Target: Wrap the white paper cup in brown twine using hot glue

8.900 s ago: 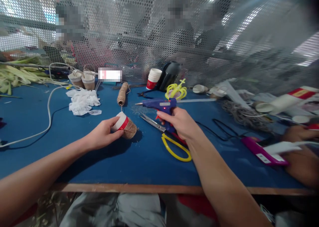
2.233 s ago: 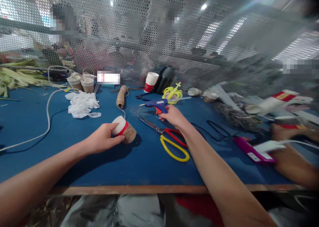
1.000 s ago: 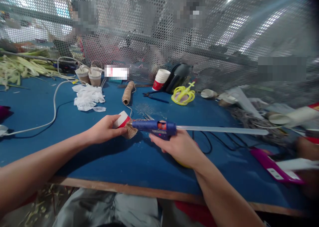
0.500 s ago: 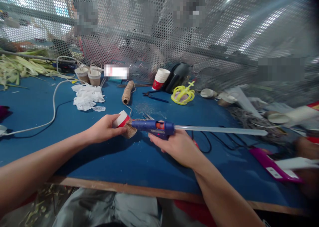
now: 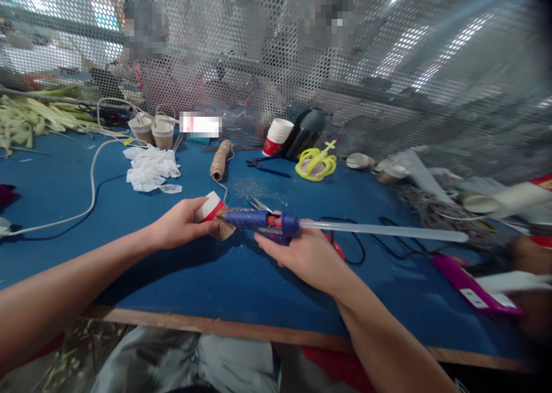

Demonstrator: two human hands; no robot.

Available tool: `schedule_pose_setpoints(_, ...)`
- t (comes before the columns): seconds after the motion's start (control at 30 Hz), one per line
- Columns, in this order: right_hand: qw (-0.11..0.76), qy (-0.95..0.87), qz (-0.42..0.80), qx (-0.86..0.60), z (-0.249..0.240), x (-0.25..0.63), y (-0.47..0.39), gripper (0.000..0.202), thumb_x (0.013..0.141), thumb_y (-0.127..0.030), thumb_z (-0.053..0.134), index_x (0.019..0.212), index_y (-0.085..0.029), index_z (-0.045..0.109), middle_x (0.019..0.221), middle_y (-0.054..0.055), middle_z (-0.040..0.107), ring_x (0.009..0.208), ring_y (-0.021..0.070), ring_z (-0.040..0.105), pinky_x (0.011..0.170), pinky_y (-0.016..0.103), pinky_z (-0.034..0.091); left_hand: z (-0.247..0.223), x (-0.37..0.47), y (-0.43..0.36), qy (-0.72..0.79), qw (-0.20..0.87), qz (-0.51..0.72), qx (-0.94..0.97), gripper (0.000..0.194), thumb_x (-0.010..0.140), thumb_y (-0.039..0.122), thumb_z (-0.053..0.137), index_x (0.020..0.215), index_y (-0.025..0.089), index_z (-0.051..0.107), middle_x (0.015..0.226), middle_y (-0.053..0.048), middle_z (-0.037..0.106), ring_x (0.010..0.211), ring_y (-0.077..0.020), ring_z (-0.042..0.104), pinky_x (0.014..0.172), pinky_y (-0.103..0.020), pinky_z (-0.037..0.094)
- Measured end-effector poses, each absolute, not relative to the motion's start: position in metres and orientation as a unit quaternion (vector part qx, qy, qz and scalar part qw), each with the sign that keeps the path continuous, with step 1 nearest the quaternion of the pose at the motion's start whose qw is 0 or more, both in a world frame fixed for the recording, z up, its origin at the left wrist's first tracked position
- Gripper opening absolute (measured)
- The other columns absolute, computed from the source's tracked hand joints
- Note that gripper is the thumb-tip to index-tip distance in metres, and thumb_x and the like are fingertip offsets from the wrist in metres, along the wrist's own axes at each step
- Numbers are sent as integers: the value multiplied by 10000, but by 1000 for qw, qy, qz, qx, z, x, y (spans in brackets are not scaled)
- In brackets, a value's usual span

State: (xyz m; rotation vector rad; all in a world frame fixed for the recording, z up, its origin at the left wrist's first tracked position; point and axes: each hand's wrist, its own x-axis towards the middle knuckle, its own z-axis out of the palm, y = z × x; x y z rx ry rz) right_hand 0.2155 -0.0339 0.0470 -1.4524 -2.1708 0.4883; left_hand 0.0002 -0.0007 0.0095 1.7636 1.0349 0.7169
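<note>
At the blue table, your left hand pinches the tilted, twine-wrapped cup; your right hand grips the glue gun, its long axis sideways, tip meeting the cup just right of your left fingers.

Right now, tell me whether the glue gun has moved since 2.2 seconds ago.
Yes: against the yellow crown, the glue gun has come nearer the viewer and leftward, to the cup.
</note>
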Motion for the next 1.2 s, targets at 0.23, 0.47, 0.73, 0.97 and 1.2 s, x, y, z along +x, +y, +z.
schedule_pose_setpoints(0.23, 235, -791, 170, -539, 48, 216, -36, 157, 720, -268, 560, 571, -227, 587, 371, -32, 497, 447, 153, 531, 464, 257, 376, 9, -1, -2, 414, 474, 294, 719, 266, 732, 300, 550, 918, 111, 544, 815, -44, 660, 716, -168, 598, 664, -263, 465)
schedule_pose_setpoints(0.47, 229, -789, 170, -544, 47, 218, -33, 247, 729, -283, 536, 491, -216, 531, 365, -35, 511, 388, 125, 503, 441, 247, 372, 8, 0, -1, 415, 490, 297, 707, 294, 722, 310, 558, 934, 107, 537, 825, -55, 661, 736, -180, 612, 678, -277, 475)
schedule_pose_setpoints(0.73, 241, -768, 207, -556, 49, 217, -30, 232, 729, -270, 540, 509, -202, 510, 364, -43, 513, 368, 116, 518, 462, 240, 401, 8, 0, -1, 427, 470, 287, 717, 353, 726, 321, 549, 989, 87, 533, 850, -73, 660, 738, -197, 610, 674, -300, 477)
schedule_pose_setpoints(0.97, 245, -758, 221, -562, 50, 216, -33, 208, 725, -277, 541, 534, -197, 544, 370, -42, 531, 363, 114, 522, 438, 230, 406, 8, 0, -1, 420, 474, 292, 717, 368, 716, 327, 559, 999, 93, 533, 847, -57, 660, 725, -181, 607, 668, -277, 479)
schedule_pose_setpoints(1.2, 234, -764, 229, -556, 52, 214, -35, 256, 722, -266, 544, 478, -202, 501, 364, -39, 507, 363, 113, 509, 435, 233, 395, 10, 0, -2, 420, 486, 286, 711, 326, 712, 312, 555, 960, 101, 531, 852, -63, 660, 762, -194, 615, 699, -293, 481)
